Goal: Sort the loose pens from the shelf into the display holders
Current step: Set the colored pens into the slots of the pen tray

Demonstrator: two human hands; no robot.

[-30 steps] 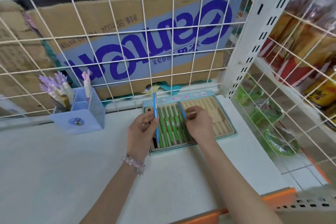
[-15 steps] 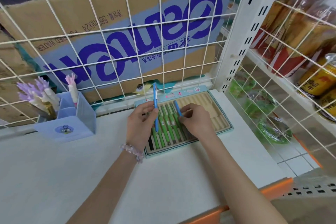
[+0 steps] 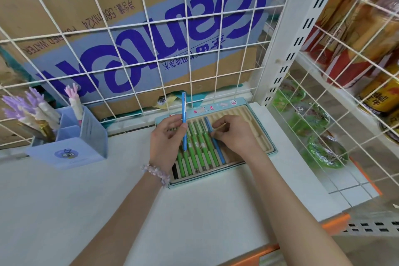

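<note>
A slotted pen display tray (image 3: pixel 254 112) with a teal rim lies on the white shelf against the wire back. Several green pens (image 3: pixel 195 147) fill its left slots; the right slots are bare. My left hand (image 3: pixel 167 142) holds a blue pen (image 3: pixel 184 114) nearly upright over the tray's left side. My right hand (image 3: pixel 235 136) pinches a second blue pen (image 3: pixel 218 151) that lies in the slot just right of the green ones.
A light blue desk organiser (image 3: pixel 71 142) with purple and pink topped pens stands at the left. A wire grid (image 3: pixel 138 28) backs the shelf, with a cardboard box behind it. A white upright (image 3: pixel 278 60) and wire side panel close the right. The shelf's orange front edge (image 3: pixel 334 224) is near.
The camera has shifted so the tray sits more central. My right hand has laid its blue pen lower into the slot beside the green pens. My left hand still holds its pen upright.
</note>
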